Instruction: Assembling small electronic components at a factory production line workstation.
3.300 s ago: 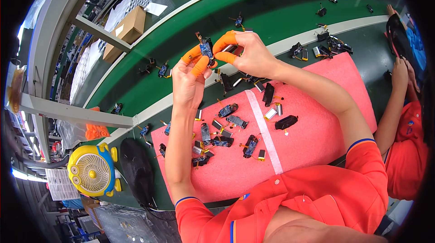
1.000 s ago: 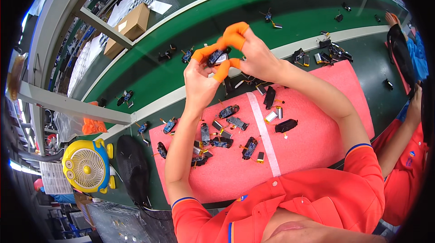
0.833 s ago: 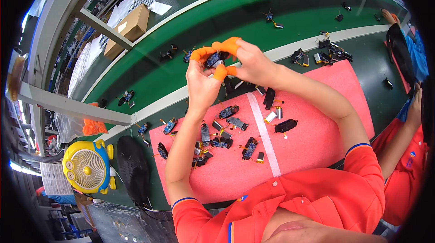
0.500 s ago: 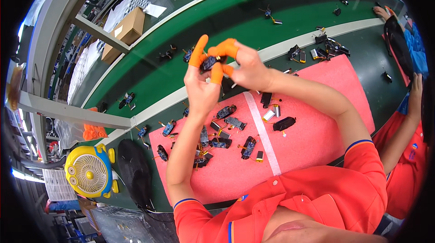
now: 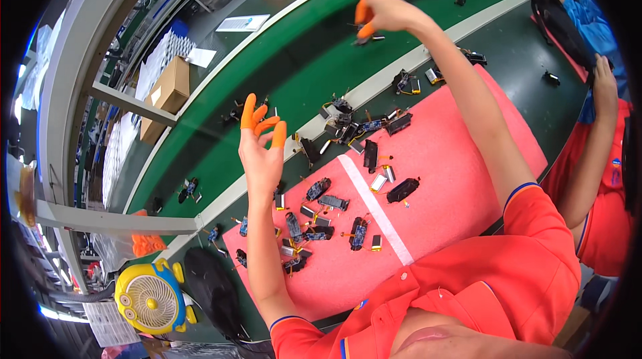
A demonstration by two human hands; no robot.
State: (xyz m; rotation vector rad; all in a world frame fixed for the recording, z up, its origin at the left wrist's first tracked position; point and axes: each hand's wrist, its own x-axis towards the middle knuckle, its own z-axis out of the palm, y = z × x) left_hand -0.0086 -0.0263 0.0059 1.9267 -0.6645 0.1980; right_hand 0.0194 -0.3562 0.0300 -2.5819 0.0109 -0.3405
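Note:
My right hand (image 5: 391,12), with orange finger cots, stretches over the green belt. Its bent fingers pinch a small circuit-board assembly (image 5: 362,40), partly hidden beneath them. Nearer the left, my left hand (image 5: 262,151) is raised with fingers spread, its orange-covered tips pointing away and nothing in them. Dark small parts (image 5: 233,113) lie on the belt beside its fingertips. On the pink mat (image 5: 455,171) are several circuit boards in black housings, including one blue circuit board (image 5: 358,233), a black housing (image 5: 403,190) and silver batteries (image 5: 378,182).
A heap of assemblies (image 5: 344,125) sits at the mat's far edge. A yellow and blue fan (image 5: 150,297) and a black bag (image 5: 212,292) stand at left. A grey frame post (image 5: 63,111) rises there. At right, a co-worker's arm (image 5: 605,91) reaches beside a black cloth (image 5: 562,24).
My hands have parted. The right has moved far out over the belt to the circuit-board assembly; the left has opened. The black part held between them is no longer in the left hand.

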